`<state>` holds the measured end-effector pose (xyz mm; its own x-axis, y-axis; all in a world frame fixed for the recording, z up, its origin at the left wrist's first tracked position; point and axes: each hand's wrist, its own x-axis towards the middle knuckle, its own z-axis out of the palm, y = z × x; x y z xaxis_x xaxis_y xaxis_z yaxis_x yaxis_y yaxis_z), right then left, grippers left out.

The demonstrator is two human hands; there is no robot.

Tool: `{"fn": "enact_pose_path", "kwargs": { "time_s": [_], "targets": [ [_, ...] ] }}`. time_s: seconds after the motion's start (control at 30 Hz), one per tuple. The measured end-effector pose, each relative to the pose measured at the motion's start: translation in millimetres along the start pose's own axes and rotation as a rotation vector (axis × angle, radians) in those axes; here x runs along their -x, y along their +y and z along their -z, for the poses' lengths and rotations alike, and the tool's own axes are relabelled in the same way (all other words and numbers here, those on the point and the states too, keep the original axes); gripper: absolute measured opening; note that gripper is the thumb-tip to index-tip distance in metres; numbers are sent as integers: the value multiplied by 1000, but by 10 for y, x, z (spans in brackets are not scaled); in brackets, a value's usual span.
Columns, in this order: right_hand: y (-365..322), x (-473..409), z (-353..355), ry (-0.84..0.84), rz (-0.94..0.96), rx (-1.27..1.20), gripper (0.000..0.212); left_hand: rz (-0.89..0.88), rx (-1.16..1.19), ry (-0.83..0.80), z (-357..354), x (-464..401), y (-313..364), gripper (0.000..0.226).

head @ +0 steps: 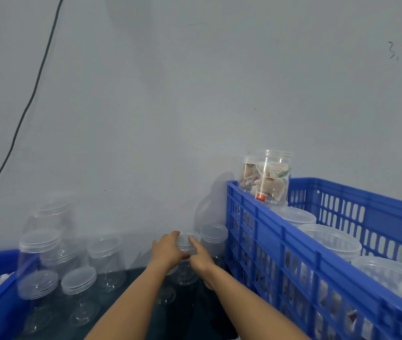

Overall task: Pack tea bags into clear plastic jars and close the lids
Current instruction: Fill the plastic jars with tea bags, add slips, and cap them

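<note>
Left hand (pixel 168 249) and right hand (pixel 201 260) both curl round one empty jar (pixel 186 256) left of the blue crate (pixel 256 241). Risk: an elbow may topple the light jar stack (pixel 45 246) further left.

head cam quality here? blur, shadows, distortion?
Head view: soft all over, the empty jars at left smear into the wall; both hands on a clear jar are blurred; filled jars cast faint shadows left of the blue crate; wide-angle bowing bends the crate rim.

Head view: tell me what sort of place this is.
Probably a small packing workroom: a blue crate of filled, lidded jars, empty clear jars along a bare wall, both hands on one jar.
</note>
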<state>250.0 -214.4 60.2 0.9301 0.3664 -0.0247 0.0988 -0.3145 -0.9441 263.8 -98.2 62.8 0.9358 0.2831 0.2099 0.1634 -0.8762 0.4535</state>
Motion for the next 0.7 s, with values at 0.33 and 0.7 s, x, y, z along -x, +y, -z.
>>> {"fn": "enact_pose_path", "kwargs": {
  "time_s": [0.33,0.7],
  "targets": [
    [-242,286,55,165,252,97,87,25,740,311,237,286,149,115],
    [-523,1168,-20,315,608,-36,62,-157,1391,143,807,1490,277,59]
  ]
}}
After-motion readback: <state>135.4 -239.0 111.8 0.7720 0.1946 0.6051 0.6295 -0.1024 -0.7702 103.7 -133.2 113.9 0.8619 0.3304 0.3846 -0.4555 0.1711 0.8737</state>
